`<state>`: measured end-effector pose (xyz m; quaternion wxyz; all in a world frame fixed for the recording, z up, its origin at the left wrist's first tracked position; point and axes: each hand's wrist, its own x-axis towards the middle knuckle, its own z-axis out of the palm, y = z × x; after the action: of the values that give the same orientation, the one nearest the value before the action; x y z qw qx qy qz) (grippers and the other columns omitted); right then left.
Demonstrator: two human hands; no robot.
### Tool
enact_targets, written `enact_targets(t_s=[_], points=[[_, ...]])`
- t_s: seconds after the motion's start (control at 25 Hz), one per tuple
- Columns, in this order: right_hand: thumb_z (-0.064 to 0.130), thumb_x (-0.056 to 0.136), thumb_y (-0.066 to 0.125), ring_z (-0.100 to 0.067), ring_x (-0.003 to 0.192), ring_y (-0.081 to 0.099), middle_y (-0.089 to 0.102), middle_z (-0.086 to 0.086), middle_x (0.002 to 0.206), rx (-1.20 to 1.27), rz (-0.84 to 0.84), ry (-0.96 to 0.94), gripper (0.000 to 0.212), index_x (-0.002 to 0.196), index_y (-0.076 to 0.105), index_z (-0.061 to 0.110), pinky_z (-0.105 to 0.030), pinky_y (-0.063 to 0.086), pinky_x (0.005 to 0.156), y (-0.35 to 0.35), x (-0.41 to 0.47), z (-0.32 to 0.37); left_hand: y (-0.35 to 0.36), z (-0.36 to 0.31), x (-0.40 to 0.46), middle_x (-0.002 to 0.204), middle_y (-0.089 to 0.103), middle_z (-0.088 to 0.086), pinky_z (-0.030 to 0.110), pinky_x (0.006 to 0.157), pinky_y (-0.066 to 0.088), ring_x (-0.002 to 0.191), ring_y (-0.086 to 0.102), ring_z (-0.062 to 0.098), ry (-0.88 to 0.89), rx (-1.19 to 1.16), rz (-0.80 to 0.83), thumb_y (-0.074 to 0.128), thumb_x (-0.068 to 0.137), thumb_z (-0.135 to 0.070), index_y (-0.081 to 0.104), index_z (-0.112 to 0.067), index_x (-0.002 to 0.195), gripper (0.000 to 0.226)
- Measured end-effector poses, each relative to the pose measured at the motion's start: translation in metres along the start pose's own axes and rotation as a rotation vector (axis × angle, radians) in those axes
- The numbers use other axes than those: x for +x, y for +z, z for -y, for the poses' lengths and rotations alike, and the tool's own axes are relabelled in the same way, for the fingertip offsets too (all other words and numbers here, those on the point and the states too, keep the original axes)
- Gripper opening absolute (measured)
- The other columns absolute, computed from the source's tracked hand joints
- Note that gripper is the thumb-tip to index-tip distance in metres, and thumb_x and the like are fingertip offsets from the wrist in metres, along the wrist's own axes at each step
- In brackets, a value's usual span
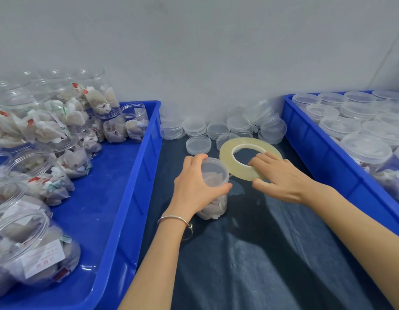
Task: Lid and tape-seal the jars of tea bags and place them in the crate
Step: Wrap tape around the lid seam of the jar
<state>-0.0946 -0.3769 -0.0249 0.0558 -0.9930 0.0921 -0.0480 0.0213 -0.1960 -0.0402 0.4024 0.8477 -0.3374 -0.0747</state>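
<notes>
Gripping clear lidded jar (213,186): left hand (194,186) | right hand (281,177) pinching glossy tape ring (243,162)

Clear glossy plastic jar (213,189) and lids (198,144); translucent yellowish glossy tape (250,158); smooth blue plastic crates (136,175); dark wrinkled cloth (slight sheen) over desk (261,253); polished metal bangle (175,220).

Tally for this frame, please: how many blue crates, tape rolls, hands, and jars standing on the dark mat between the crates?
blue crates: 2 (left, right)
tape roll: 1
jar on the mat: 1
hands: 2 (left hand, right hand)
Total: 6
</notes>
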Motion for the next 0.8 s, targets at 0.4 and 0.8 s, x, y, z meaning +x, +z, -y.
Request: enact_targets(t_s=[0.4, 0.8], points=[[0.057, 0.093, 0.030, -0.009, 0.101, 0.040, 0.041, 0.014, 0.098, -0.250, -0.069, -0.058, 0.040, 0.105, 0.046, 0.022, -0.023, 0.024, 0.070, -0.011, 0.009, -0.007, -0.018, 0.007, 0.010, 0.124, 0.043, -0.022, 0.025, 0.094, 0.041, 0.113, 0.049, 0.005, 0.131, -0.078, 0.243, 0.084, 0.064, -0.036, 0.044, -0.037, 0.129, 0.076], [0.045, 0.094, 0.037, -0.010, 0.100, 0.035, 0.041, 0.008, 0.100, -0.054, 0.040, 0.013, 0.024, 0.094, 0.040, 0.021, -0.030, 0.027, 0.068, -0.014, 0.035, 0.000, -0.033, 0.002, 0.023, 0.136, 0.035, -0.022, 0.019, 0.095, 0.032, 0.124, 0.033, 0.001, 0.183, 0.041, 0.504, 0.079, 0.072, -0.027, 0.037, -0.042, 0.132, 0.075]])
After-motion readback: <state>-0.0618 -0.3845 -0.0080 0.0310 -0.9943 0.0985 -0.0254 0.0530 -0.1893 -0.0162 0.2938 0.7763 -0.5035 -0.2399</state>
